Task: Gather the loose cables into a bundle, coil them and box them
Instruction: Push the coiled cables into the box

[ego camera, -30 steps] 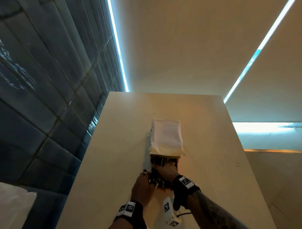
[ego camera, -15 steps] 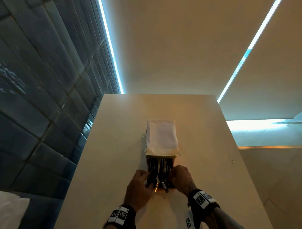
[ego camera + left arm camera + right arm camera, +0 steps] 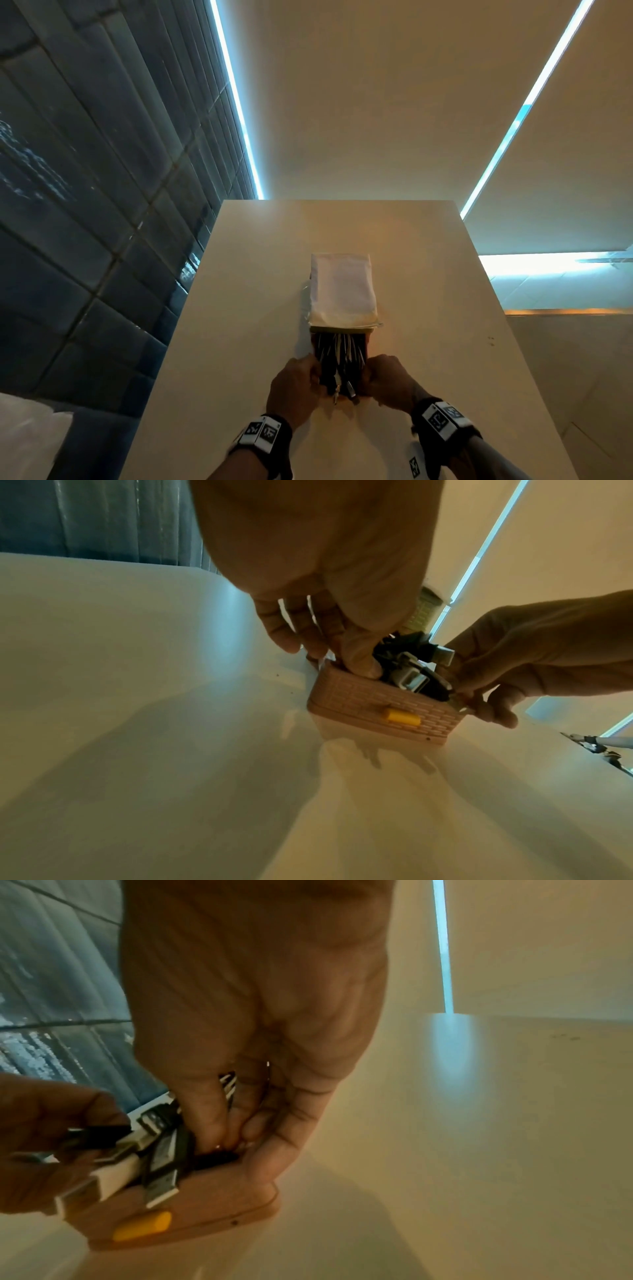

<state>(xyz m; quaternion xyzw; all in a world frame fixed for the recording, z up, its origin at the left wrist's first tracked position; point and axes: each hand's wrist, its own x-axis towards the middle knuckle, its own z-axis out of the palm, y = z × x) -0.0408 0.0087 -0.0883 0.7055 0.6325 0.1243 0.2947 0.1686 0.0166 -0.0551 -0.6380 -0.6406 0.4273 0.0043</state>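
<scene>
A pink brick-patterned box (image 3: 377, 704) with a yellow latch (image 3: 402, 718) lies on the white table (image 3: 239, 308). Its white lid (image 3: 342, 291) stands open at the far end. A bundle of black and white cables (image 3: 340, 359) fills the box, with plug ends sticking out over the near wall (image 3: 154, 1156). My left hand (image 3: 298, 387) grips the bundle's left side, thumb (image 3: 359, 658) inside the box, fingers outside its wall. At the right side my right hand (image 3: 383, 380) presses its thumb (image 3: 209, 1118) onto a black cable, the fingers curled at the box's edge.
A dark tiled wall (image 3: 85, 205) runs along the table's left edge. A white pillow (image 3: 27, 438) shows at lower left. A small white device with a marker (image 3: 414, 467) lies on the table by my right forearm. Bare tabletop lies on both sides of the box.
My right hand has come off the top of the bundle and moved to the box's right side. My left hand has closed in on the left side. The cables sit lower in the box.
</scene>
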